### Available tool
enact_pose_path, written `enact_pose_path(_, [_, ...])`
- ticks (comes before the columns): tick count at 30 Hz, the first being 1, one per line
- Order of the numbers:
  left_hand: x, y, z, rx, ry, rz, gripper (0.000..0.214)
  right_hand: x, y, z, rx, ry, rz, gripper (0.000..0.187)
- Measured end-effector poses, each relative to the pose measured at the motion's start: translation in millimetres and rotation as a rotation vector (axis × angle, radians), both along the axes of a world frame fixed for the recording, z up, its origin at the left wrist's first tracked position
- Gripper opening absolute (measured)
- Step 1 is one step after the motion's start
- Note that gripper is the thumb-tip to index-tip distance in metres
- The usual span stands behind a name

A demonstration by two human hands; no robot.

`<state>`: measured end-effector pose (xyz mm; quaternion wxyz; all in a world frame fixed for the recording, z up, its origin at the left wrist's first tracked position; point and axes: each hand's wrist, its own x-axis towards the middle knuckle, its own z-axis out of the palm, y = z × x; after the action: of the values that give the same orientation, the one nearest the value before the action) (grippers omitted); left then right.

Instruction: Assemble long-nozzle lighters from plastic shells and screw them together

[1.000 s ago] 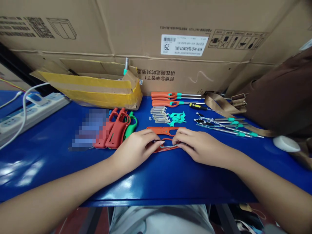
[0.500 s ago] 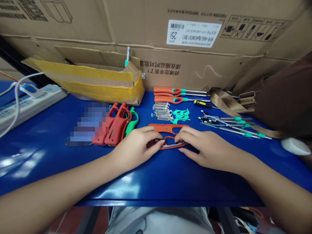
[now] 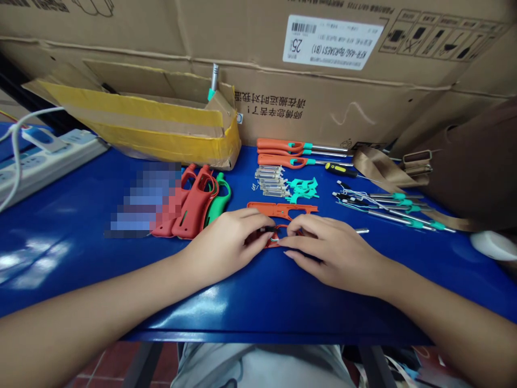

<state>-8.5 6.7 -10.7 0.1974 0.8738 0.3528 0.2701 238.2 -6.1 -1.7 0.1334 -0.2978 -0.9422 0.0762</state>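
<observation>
On the desk, between your hands: one orange lighter shell, open, apparently part-filled; a matching half lies just behind, not yet joined. Seemingly finished: three orange lighters at the back. Left over, loose: clear tanks, teal triggers, wired metal tubes. Your left hand: palm down, thumb and forefinger pinching a dark part. Your right hand: arched over the shell's right end, fingers bent; its grip is hidden, so cannot tell.
</observation>
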Motion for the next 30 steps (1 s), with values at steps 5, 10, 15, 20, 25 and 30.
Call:
enact_pose_path(5, [-1,-2,0.3,0.006,0.001,-0.002,0.014,-3,1,-3.5,0.009,0.022,-0.019,0.021])
enact_pose_path(10, [-1,-3,-1.6,-0.010,0.011,-0.027,0.015,-8,1,-4.9,-0.060,-0.009,-0.042,0.016])
enact_pose_path(15, [0,-3,-0.4,-0.042,0.031,-0.034,0.015,-9,1,-5.4,-0.095,-0.003,-0.055,0.013])
enact_pose_path(20, [1,-5,1.3,-0.017,0.011,-0.019,0.014,-10,1,-2.8,-0.123,0.022,-0.087,0.007])
enact_pose_path(25, [1,-4,0.6,-0.025,0.021,-0.027,0.014,-7,2,0.7,-0.124,0.018,-0.082,0.008])
enact_pose_path(30, [2,-4,0.6,-0.019,0.016,-0.035,0.013,0,1,11.0,-0.224,0.034,-0.125,0.003])
